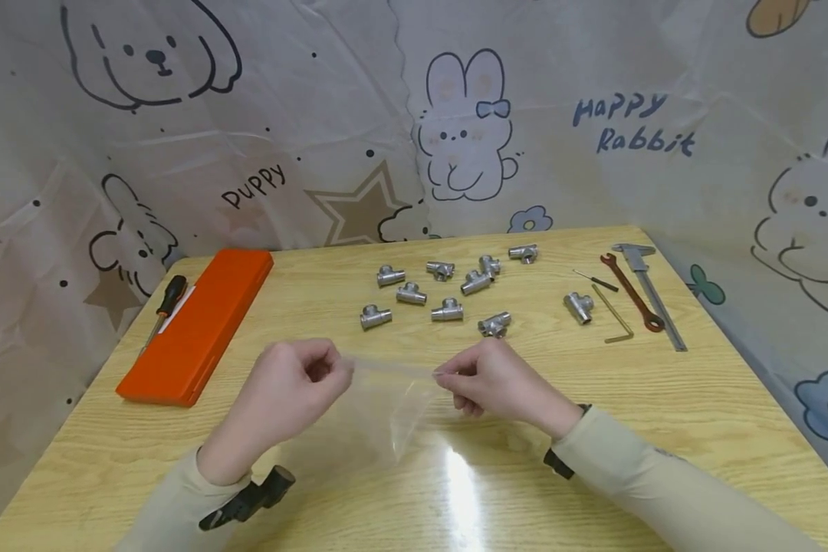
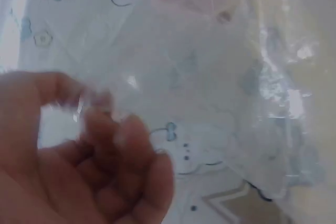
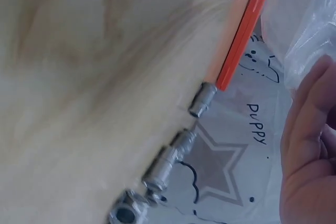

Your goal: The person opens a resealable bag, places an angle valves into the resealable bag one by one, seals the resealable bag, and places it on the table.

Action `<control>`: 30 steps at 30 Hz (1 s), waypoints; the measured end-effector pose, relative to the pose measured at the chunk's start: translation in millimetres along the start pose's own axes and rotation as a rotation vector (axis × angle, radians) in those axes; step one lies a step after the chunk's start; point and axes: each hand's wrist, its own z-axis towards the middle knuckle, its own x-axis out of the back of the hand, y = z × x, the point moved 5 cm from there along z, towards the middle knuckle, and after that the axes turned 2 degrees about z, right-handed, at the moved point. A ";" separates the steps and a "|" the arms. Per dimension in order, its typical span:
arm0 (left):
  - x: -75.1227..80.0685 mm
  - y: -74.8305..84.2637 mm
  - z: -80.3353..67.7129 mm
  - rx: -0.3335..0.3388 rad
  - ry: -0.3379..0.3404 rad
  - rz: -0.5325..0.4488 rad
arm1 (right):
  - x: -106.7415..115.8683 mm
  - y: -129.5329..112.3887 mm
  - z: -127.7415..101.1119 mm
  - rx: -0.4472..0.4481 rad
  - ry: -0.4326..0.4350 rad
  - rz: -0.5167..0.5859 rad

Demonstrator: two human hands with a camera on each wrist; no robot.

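Note:
A clear plastic bag (image 1: 386, 406) hangs between my two hands above the near middle of the table. My left hand (image 1: 297, 387) pinches its upper left corner between thumb and forefinger. At the opposite top corner, my right hand (image 1: 490, 383) pinches the edge with its fingertips. In the left wrist view the bag's film (image 2: 210, 77) spreads wide beyond the curled left fingers (image 2: 136, 150). The right wrist view catches part of the bag (image 3: 310, 19) above the right fingers (image 3: 310, 114). Several metal tee fittings (image 1: 447, 310) lie on the table just past the hands.
An orange case (image 1: 207, 330) lies at the left, with a screwdriver (image 1: 169, 303) along its outer side. To the right are a tee fitting (image 1: 579, 307), a small screwdriver (image 1: 603, 282), a hex key (image 1: 614, 314), a red wrench (image 1: 632, 293) and a caliper (image 1: 652, 295). A printed cloth (image 1: 331, 115) hangs behind.

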 end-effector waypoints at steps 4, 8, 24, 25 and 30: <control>-17.7 -13.7 1.8 -0.065 -0.125 -0.086 | -3.3 6.6 1.5 -0.100 -0.004 0.072; -44.6 -27.1 -4.5 -0.124 -0.256 -0.045 | -4.1 12.5 2.6 -0.160 0.003 0.121; -100.3 -43.5 4.8 -0.163 -0.290 -0.091 | -8.5 22.5 -1.5 -0.111 -0.095 0.070; -103.0 -44.0 4.5 -0.180 -0.291 -0.070 | -8.1 23.8 -1.6 -0.113 -0.098 0.065; -111.1 -42.5 4.3 -0.239 -0.292 0.061 | -5.0 28.2 -2.3 -0.124 -0.099 0.058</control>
